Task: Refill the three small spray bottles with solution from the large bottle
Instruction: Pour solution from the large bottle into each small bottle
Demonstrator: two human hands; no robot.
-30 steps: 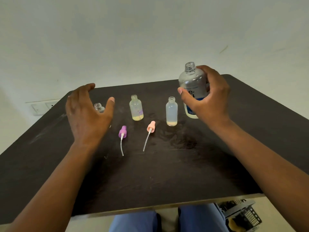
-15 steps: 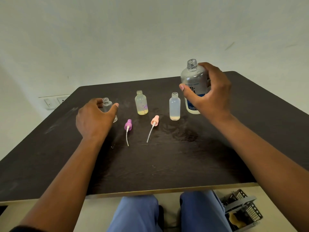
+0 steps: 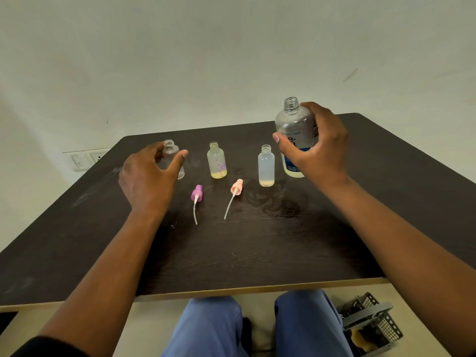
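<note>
My right hand (image 3: 316, 150) grips the uncapped big bottle (image 3: 293, 130) upright at the table's (image 3: 283, 253) far right; my left hand (image 3: 146, 179) cups the clear small bottle (image 3: 171, 153), grasp unclear; two more stand between.

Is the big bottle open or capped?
Open: the large bottle, held upright in the right hand, shows a bare threaded neck.

Across the upper middle of the table (image 3: 283, 253) stand three small bottles (image 3: 217, 161), the large bottle (image 3: 293, 130) at their right, two spray tops (image 3: 197, 194) lying below them.
</note>
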